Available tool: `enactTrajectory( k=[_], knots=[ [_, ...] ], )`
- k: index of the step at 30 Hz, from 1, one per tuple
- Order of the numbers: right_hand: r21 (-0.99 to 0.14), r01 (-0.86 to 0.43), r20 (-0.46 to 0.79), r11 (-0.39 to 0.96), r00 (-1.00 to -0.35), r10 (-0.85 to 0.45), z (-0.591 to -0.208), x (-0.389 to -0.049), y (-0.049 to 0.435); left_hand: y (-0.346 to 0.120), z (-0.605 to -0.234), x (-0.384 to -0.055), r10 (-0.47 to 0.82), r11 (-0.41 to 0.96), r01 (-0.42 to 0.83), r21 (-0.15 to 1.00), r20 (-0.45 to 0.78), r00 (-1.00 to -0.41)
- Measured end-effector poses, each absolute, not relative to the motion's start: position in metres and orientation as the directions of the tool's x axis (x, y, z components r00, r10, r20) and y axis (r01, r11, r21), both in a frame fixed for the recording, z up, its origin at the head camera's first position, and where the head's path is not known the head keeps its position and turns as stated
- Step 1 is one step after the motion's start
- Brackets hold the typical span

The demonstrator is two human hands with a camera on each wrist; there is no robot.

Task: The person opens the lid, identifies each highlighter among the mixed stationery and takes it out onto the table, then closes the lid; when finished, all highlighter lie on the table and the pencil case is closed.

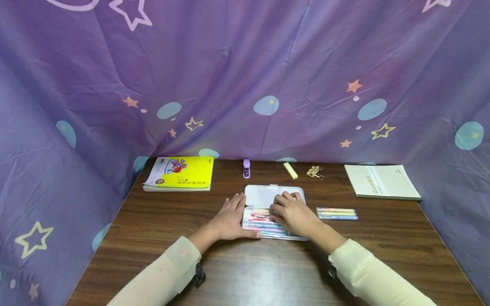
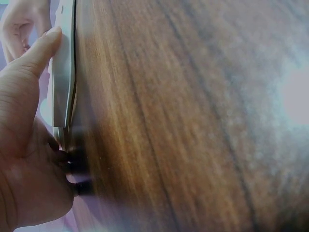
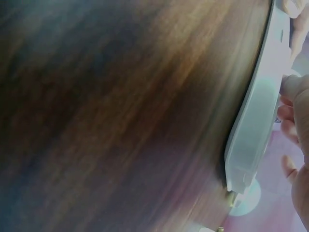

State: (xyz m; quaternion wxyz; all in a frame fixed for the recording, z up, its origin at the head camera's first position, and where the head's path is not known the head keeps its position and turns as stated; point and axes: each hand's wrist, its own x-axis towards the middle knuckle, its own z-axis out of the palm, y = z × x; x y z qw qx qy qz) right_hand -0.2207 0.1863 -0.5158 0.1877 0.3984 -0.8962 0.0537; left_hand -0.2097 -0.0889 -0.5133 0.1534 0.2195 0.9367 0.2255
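Steadies the pencil case (image 3: 256, 128) at its 9 o'clock end with the left hand (image 1: 231, 219) — fingers nearly straight, thumb at the near edge — probably to prevent sliding. Bends the fingers of the right hand (image 1: 294, 214) over the 3 o'clock half; cannot tell if pinching any of the pens (image 1: 269, 228). Placed mid-way on the wood-grained surface (image 1: 229, 274), with lid (image 1: 264, 196) opened toward 12 o'clock, perhaps for easy access. Made of smooth whitish plastic, oblong, round-cornered.
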Motion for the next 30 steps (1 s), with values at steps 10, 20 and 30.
enactTrajectory(
  k=[10,20,30],
  knots=[
    [0.054,-0.719,0.368,0.692,-0.63,-0.683,-0.5199,-0.2172,0.182,-0.0895,-0.5138,-0.2095,0.478,0.807,0.34,0.483,-0.195,-0.857],
    [0.057,-0.718,0.368,0.693,-0.631,-0.684,-0.5202,-0.2162,0.1801,-0.0885,-0.5137,-0.2098,0.477,0.806,0.339,0.486,-0.192,-0.858],
    [0.092,-0.721,0.401,0.687,-0.605,-0.688,-0.5239,-0.2163,0.1801,-0.0889,-0.5135,-0.21,0.479,0.807,0.346,0.479,-0.187,-0.858]
  ],
)
